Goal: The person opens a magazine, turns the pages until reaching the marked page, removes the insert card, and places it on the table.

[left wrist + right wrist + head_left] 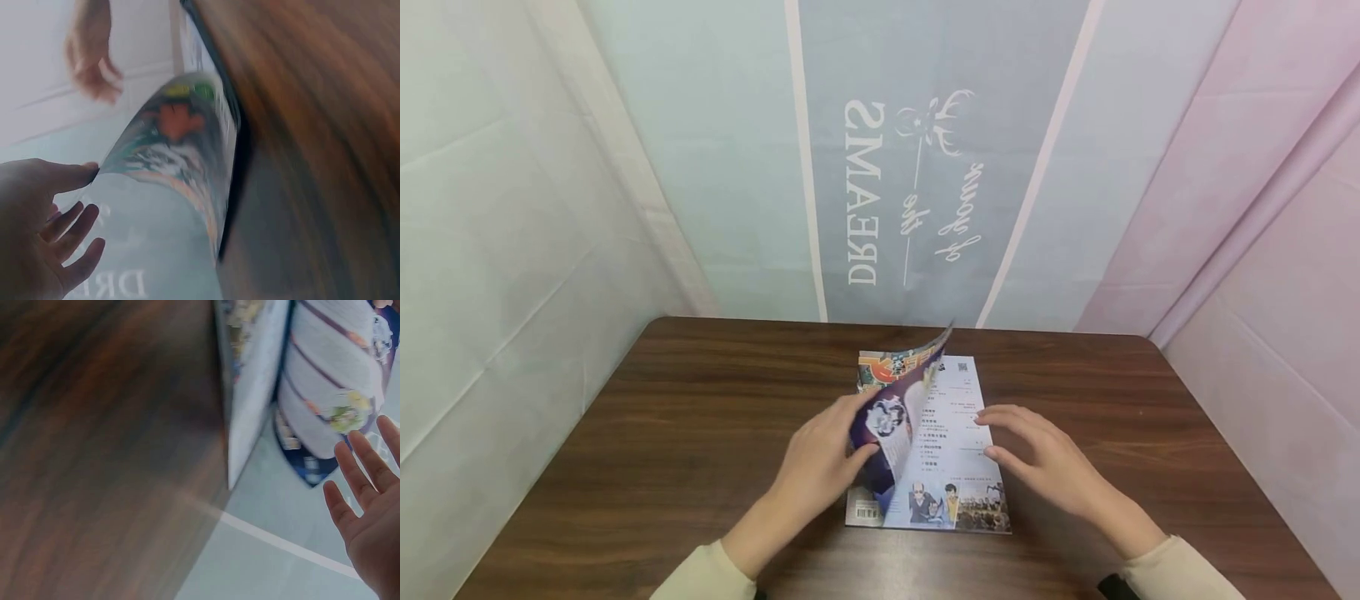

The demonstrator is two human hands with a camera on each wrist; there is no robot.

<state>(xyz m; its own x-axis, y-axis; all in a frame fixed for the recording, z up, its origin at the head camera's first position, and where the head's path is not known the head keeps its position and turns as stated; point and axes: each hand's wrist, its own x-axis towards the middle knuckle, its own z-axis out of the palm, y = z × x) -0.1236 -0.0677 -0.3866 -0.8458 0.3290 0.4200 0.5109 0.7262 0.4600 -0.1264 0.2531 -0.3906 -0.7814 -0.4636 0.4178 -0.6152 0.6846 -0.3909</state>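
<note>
Your left hand (820,446) pinches the curled, glossy purple-and-white leaf (891,421) between thumb and fingers, while your right hand (1048,454), fingers loosely spread, hovers by the right edge of the white printed page (957,446) in the thin paper magazine (981,508) lying on the dark brown wood-grain table (700,433).

Left grip (822,443) pinched at thumb (862,456), other fingers (78,228) loosely bent. Right grip (1047,457) free, fingers slightly curved, spread. 2 forearms (751,527) angled inward, cream sleeves (1180,573).
</note>
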